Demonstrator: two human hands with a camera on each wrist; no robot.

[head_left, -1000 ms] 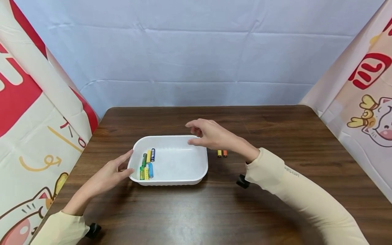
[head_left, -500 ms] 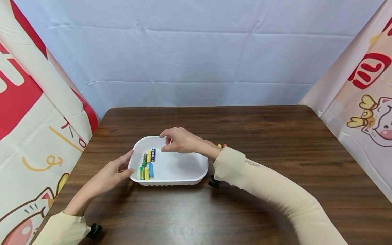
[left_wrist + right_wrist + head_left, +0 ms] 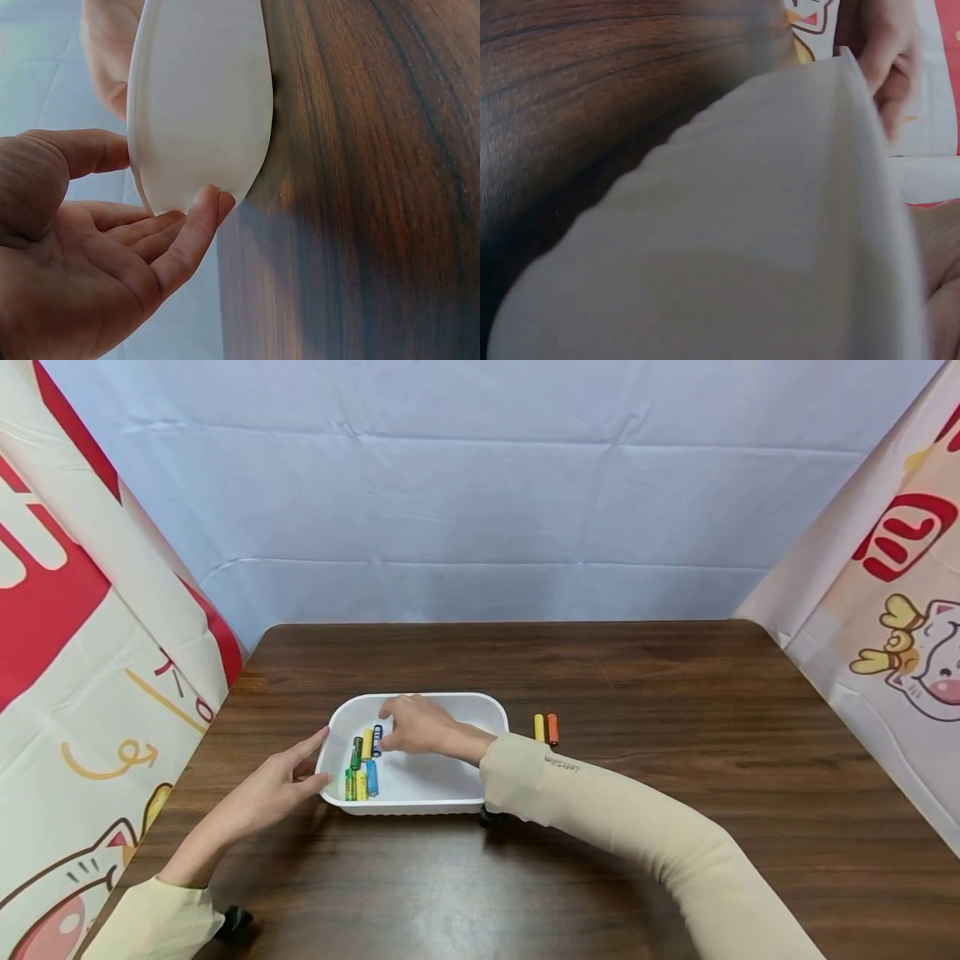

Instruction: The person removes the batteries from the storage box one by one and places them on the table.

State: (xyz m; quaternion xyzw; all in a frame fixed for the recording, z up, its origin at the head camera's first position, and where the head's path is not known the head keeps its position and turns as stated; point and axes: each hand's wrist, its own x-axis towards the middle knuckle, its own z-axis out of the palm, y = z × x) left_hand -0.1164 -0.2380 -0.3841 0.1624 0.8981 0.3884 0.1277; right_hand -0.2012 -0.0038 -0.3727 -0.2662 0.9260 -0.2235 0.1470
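A white tray (image 3: 442,782) stands on the table with several small batteries lined up at its left end. My left hand (image 3: 272,789) touches the tray's left end from outside, thumb and fingers spread along the rim and wall. My right hand (image 3: 420,727) reaches inside the tray, thumb and forefinger parted close to the dark blue battery (image 3: 377,741). Beside that one lie a yellow battery (image 3: 367,744) and a dark green battery (image 3: 356,752). Nearer me are a light blue battery (image 3: 372,777) and others. In the right wrist view, the tray's wall hides most of that hand.
On the wooden table (image 3: 637,693), right of the tray, a yellow battery (image 3: 539,727) and an orange battery (image 3: 552,729) lie side by side. A pale blue cloth (image 3: 480,493) hangs behind the table, with printed cloths at both sides.
My right hand has moved left from above the tray's right end and down to the dark blue battery, uncovering the two batteries on the table. The left hand and tray hardly moved.
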